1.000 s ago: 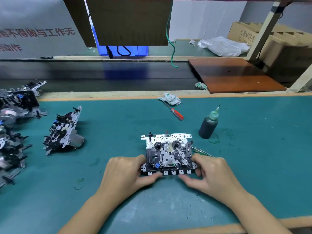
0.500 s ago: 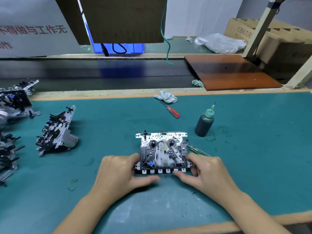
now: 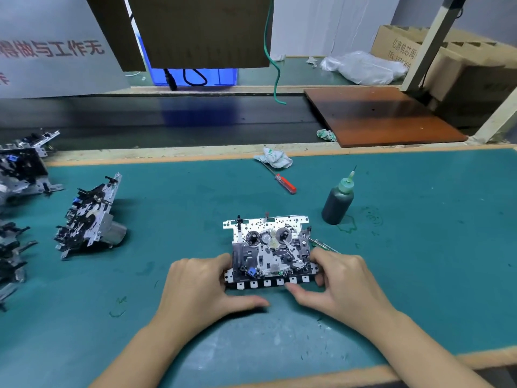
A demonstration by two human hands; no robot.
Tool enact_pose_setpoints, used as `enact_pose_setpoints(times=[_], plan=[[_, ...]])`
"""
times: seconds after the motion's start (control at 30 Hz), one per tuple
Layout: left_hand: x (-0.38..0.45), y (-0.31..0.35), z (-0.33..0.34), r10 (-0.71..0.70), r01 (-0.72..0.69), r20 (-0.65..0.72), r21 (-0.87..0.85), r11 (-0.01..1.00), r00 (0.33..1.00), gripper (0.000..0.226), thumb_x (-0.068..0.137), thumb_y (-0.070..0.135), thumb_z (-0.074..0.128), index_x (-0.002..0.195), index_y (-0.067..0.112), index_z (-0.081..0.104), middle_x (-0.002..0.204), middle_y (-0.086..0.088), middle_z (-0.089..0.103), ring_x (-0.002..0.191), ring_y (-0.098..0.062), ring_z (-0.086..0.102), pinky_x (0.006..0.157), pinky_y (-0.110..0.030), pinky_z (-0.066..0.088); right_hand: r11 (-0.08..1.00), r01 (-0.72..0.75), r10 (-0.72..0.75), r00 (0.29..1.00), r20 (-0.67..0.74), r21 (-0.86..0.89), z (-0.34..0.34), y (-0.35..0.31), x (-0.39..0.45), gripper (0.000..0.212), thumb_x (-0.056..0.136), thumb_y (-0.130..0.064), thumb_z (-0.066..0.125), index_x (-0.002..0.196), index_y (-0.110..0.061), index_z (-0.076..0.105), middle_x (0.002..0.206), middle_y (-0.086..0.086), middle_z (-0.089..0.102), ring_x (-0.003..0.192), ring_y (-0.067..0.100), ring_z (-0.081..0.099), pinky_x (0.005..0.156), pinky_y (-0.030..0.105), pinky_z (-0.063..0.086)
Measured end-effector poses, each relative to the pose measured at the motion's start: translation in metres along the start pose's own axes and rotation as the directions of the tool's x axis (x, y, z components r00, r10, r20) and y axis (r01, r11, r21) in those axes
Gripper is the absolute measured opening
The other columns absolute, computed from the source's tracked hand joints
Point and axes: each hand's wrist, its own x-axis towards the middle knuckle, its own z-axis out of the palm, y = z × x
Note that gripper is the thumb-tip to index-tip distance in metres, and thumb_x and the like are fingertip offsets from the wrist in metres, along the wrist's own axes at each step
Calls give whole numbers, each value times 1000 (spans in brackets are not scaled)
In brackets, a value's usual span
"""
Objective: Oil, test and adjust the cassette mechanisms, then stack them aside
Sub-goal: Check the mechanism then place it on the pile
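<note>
On the green bench mat (image 3: 419,275), near the middle of its front edge, lies the cassette mechanism (image 3: 270,252) — flat, with its row of white keys facing the person. Both hands sit at its near corners. The left hand (image 3: 207,287) has its fingers curled against the left side and its thumb stretched along the mat under the keys. The right hand (image 3: 340,284) has its fingers bent round the right side and its thumb tip by the keys. I think the keys are being tried.

It looks like a stiff metal plate, fairly light, full of tiny springs and wheels that could bend. The bare side edges look like the safe place to hold. It may be slippery from oil.

At the mat's left edge more mechanisms (image 3: 19,175) are piled up, and one more (image 3: 89,219) stands tilted just beside them. An oil bottle (image 3: 337,203) stands behind and to the right, over green smears. Near the back edge lie a red screwdriver (image 3: 285,184) and a rag (image 3: 275,158) — well apart from the hands. Behind the mat runs a dark belt (image 3: 167,119), with a brown board (image 3: 383,116) and cardboard boxes (image 3: 458,63) to the right.
</note>
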Motion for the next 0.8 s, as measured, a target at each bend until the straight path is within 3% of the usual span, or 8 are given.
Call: enact_pose_setpoints(times=[0.1, 0.2, 0.33, 0.5, 0.6, 0.67, 0.73, 0.8], plan=[[-4, -1, 0, 106, -106, 1, 8, 994, 994, 68, 58, 81, 50, 46, 14, 47, 32, 3, 38, 29, -17, 40, 31, -20, 35, 999, -28, 28, 1000, 5, 28, -2, -1, 1, 46, 64, -57, 60, 59, -11, 52, 49, -14, 37, 41, 6, 33, 41, 22, 33], [-3, -1, -1, 78, -78, -27, 16, 997, 997, 68, 63, 79, 46, 45, 14, 51, 32, 2, 38, 29, -17, 41, 31, -19, 33, 999, 15, -17, 999, 52, 38, -4, 1, -1, 50, 64, -62, 58, 65, -13, 53, 52, -14, 39, 43, 5, 35, 43, 18, 33], [-4, -2, -2, 127, -127, -17, -43, 991, 992, 68, 63, 77, 53, 45, 12, 47, 33, 4, 37, 29, -17, 38, 31, -19, 33, 1000, 14, -14, 1000, 9, 13, -2, -1, -1, 55, 68, -63, 57, 57, -10, 50, 46, -7, 40, 40, 10, 33, 38, 24, 34], [-3, 1, -3, 45, -43, -45, 27, 999, 998, 67, 69, 77, 43, 46, 14, 40, 32, 2, 38, 29, -17, 42, 32, -18, 32, 997, 42, -46, 997, 68, 66, -6, 3, -1, 47, 72, -58, 59, 65, -12, 51, 52, -14, 38, 46, 3, 32, 44, 17, 31], [-3, 1, -6, 49, -49, -34, 7, 999, 998, 64, 72, 76, 42, 48, 17, 39, 33, 3, 38, 30, -17, 40, 34, -17, 32, 998, 31, -35, 996, 86, 53, -10, 0, -1, 42, 69, -48, 69, 63, -10, 53, 52, -14, 38, 46, 4, 31, 44, 20, 31], [-3, 1, -9, 14, -15, -22, -38, 999, 1000, 62, 71, 79, 42, 50, 21, 41, 34, 5, 36, 32, -14, 36, 35, -17, 31, 992, -40, 32, 997, 74, 120, -12, -4, 1, 39, 67, -49, 71, 66, -13, 54, 51, -15, 39, 45, 5, 34, 45, 21, 34], [-3, 2, -13, -100, 96, -9, -202, 975, 995, 64, 68, 86, 40, 49, 25, 35, 37, 4, 29, 41, -15, 28, 41, -19, 26, 944, -142, 123, 989, 82, 299, -17, -8, 4, 37, 67, -57, 65, 66, -23, 51, 46, -15, 41, 44, 5, 39, 46, 15, 34], [-1, 3, -16, -202, 186, -4, -372, 909, 979, 70, 64, 85, 47, 51, 18, 35, 39, 0, 28, 44, -10, 21, 44, -20, 23, 854, -239, 209, 971, 117, 462, -22, -13, 10, 42, 71, -63, 55, 58, -24, 47, 43, -10, 46, 43, 4, 39, 47, 14, 33]])
